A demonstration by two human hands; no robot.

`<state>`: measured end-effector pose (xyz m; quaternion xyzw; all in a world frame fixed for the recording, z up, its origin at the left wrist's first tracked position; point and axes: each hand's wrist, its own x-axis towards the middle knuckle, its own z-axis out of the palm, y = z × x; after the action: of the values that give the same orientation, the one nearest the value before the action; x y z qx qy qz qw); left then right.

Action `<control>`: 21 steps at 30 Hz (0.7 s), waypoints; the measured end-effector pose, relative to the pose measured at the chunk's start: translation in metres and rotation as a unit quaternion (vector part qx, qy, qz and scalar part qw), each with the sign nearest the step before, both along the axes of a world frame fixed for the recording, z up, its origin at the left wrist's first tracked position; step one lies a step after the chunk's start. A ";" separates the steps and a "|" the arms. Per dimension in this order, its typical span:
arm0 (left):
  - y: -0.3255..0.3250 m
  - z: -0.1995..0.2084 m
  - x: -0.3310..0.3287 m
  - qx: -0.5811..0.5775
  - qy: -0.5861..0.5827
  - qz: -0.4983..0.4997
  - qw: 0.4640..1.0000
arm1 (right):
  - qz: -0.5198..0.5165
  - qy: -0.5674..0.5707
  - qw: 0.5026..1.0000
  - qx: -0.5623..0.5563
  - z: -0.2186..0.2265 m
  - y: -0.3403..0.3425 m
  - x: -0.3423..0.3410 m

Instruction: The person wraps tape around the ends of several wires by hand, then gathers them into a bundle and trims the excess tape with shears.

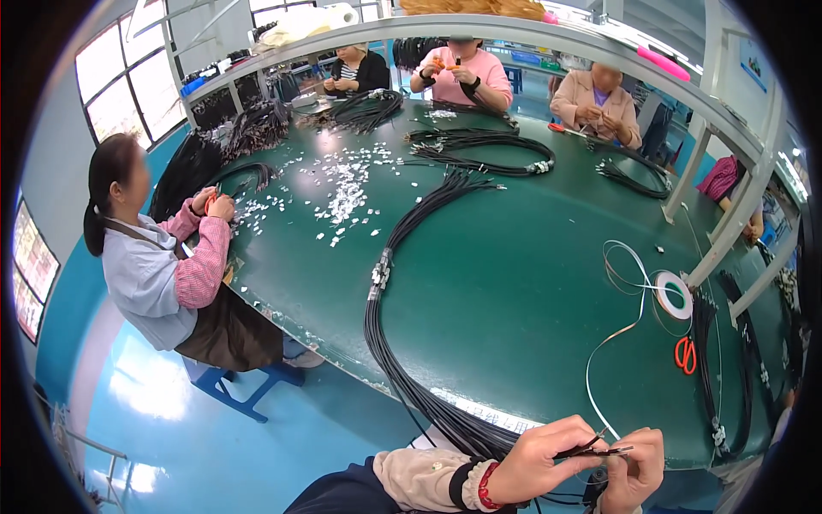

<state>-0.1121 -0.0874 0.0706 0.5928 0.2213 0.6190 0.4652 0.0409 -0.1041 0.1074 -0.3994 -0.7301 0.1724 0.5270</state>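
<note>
At the near edge of the table, my left hand (538,463) and my right hand (638,473) meet, both with fingers pinched around thin black cables (591,449). Short cable ends stick out between the fingertips. A narrow white tape (588,370) runs down from its roll (664,286) to the hands; whether the fingers grip it cannot be made out. Beside my left wrist, a thick bundle of black cables (373,330) curves away across the table, with pale tags around its middle. Scissors with orange-red handles (686,355) lie right of the tape.
White scraps (347,195) litter the far left of the green table (514,283). Coiled black cables (488,154) lie farther back. A grey metal frame (728,214) stands at the right. One person (154,257) sits at the left; several others work across the table.
</note>
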 end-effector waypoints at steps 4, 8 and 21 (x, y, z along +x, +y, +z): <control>0.016 -0.018 0.022 0.012 0.044 0.071 0.996 | -0.054 -0.031 0.998 0.002 -0.033 0.020 0.021; 0.050 -0.035 0.058 0.001 0.095 0.142 0.985 | -0.082 0.001 0.996 -0.019 -0.047 0.058 0.046; 0.071 -0.050 0.098 0.016 0.054 0.117 0.992 | -0.069 -0.067 0.994 0.047 -0.055 0.088 0.094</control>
<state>-0.0138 -0.0160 0.0206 0.6026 0.3040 0.6396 0.3679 0.1347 -0.0165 0.0520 -0.4345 -0.7417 0.0735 0.5057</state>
